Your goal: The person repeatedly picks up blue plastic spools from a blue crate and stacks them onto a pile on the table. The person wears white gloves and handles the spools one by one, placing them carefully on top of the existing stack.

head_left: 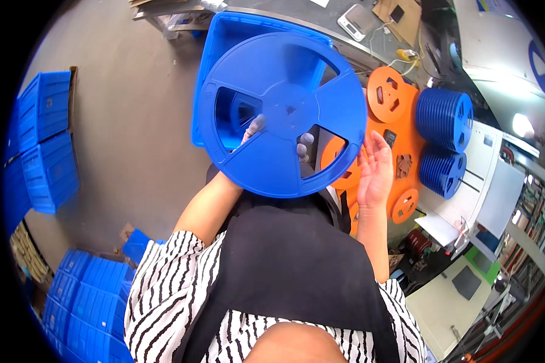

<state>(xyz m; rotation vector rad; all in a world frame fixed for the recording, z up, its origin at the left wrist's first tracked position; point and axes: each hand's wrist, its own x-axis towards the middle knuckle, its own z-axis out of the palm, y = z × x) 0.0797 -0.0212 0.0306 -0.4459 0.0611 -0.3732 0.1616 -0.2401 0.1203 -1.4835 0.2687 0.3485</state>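
A large blue plastic reel (272,163) with cut-out windows is held up in front of me, its flat face toward me. My left hand (254,128) is closed on it from behind; its thumb shows through the left window and fingertips in pale covers through the lower right one. The reel hides the rest of that hand. At the reel's right edge, my right hand (376,172) is open, palm turned up and fingers spread apart; whether it touches the rim I cannot tell. Behind the reel stands a blue plastic bin (224,33), partly covered by it.
To the right, an orange surface (410,130) carries orange reels (386,94). Two stacks of blue reels (445,119) sit beside it. A small scale (357,23) lies on the far bench. Blue crates (48,145) stand at the left, with several more at lower left.
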